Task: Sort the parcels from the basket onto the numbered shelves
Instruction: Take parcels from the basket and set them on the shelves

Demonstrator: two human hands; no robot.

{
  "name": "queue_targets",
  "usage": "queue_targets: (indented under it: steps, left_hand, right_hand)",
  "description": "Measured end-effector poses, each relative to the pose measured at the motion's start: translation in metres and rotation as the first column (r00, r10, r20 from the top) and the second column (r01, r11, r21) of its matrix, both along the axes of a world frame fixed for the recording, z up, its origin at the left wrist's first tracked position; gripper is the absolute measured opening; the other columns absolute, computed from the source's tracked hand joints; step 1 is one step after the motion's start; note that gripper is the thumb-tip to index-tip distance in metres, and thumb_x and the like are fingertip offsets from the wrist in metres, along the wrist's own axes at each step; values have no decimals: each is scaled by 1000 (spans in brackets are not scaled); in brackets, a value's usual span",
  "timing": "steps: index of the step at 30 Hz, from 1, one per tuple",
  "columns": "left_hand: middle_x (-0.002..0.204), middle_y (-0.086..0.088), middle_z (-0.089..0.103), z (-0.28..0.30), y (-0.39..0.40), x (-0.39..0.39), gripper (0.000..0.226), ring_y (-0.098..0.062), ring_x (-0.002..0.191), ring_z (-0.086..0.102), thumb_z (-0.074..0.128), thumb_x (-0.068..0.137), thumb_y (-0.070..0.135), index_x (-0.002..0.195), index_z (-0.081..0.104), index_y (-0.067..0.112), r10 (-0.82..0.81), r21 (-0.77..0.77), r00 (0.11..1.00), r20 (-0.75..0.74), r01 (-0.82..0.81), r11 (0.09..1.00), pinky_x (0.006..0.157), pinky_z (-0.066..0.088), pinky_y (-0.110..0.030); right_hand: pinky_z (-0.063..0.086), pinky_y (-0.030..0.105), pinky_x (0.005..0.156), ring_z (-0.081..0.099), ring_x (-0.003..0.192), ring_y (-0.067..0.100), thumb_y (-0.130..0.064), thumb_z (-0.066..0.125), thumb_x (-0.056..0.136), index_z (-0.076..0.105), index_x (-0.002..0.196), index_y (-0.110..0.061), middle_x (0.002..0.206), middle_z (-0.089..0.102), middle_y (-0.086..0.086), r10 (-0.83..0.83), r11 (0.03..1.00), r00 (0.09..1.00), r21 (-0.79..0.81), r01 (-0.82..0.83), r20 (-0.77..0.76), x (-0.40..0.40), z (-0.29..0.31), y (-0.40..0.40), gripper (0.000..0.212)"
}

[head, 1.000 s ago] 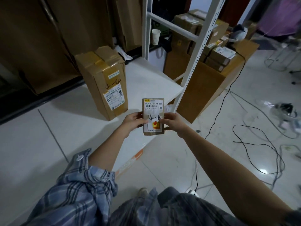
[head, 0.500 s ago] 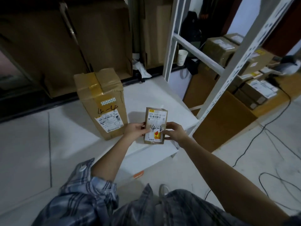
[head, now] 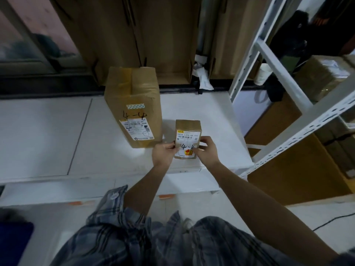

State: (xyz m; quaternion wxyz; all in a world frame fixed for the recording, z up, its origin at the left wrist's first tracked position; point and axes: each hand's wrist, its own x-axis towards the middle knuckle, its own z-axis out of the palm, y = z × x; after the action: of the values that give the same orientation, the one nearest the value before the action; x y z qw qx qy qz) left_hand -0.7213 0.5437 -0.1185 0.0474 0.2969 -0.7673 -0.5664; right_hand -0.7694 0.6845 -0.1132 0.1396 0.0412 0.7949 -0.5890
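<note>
Large box (head: 134, 110) marked 4-4 stood upright on white shelf (head: 48, 135), at 10 o'clock of small parcel (head: 187, 138). Left hand (head: 163, 153) pinched parcel's left edge; right hand (head: 206, 150) pinched right edge. Parcel, also marked 4-4, held upright near shelf's front, label forward, probably so numbers matched and stayed readable.

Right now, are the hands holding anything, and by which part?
Yes. Both hands hold the small brown cardboard parcel marked 4-4 by its lower half: the left hand on its left edge, the right hand on its right edge.
</note>
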Motion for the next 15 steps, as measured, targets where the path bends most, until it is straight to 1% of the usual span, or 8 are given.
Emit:
queue_targets:
  steps: [2,4,6,8,11,13,15]
  left_hand:
    - [99,-9,74,-1,1,5,32,-22,87,70,76,76,14,107,71,6,39,-40,999,-12,-39,998,78,57,-42]
    - [97,-8,74,-1,0,8,29,-23,85,70,75,77,16,105,72,7,82,-65,997,-13,-83,994,78,57,-43]
    - [91,-9,75,0,-4,9,27,-26,82,70,76,77,20,101,74,8,101,-91,995,20,-99,991,75,57,-41]
    - [85,-9,76,3,-9,8,27,-28,79,70,77,76,27,98,75,11,112,-117,990,83,-102,988,73,58,-39]
    - [75,-6,75,-1,-18,4,27,-26,73,71,77,73,34,92,77,15,108,-134,982,157,-87,987,68,59,-42]
    - [73,-6,74,-5,-23,2,26,-25,71,71,77,73,35,90,77,15,103,-129,977,185,-80,988,67,59,-44]
    - [73,-8,74,-6,-27,1,24,-25,67,70,76,75,34,87,77,14,112,-108,974,196,-92,990,67,59,-42]
  right_hand:
    - [55,39,80,63,96,27,5,69,76,50,107,-7,105,57,2,27,1000,1000,13,-27,-8,-1,-4,-4,38]
    - [55,43,83,63,98,28,2,70,77,49,109,-5,102,56,-1,69,997,998,37,-69,-4,-2,-7,-9,40]
    - [54,44,85,63,100,28,1,70,77,48,112,-3,103,58,1,97,994,995,59,-97,-4,-4,-9,-14,41]
    - [53,42,85,62,101,28,0,69,78,48,112,-2,107,60,5,108,991,994,82,-106,-11,-6,-11,-18,40]
    - [52,35,85,61,103,26,-1,68,79,47,113,-2,115,60,10,105,989,994,102,-103,-9,-7,-12,-25,40]
    - [50,29,81,61,101,25,-1,67,81,48,112,0,114,60,11,103,989,995,104,-102,-12,-7,-13,-28,37]
    - [47,25,77,60,96,22,-2,65,82,48,112,1,111,60,10,109,988,994,109,-106,-16,-8,-13,-31,35]
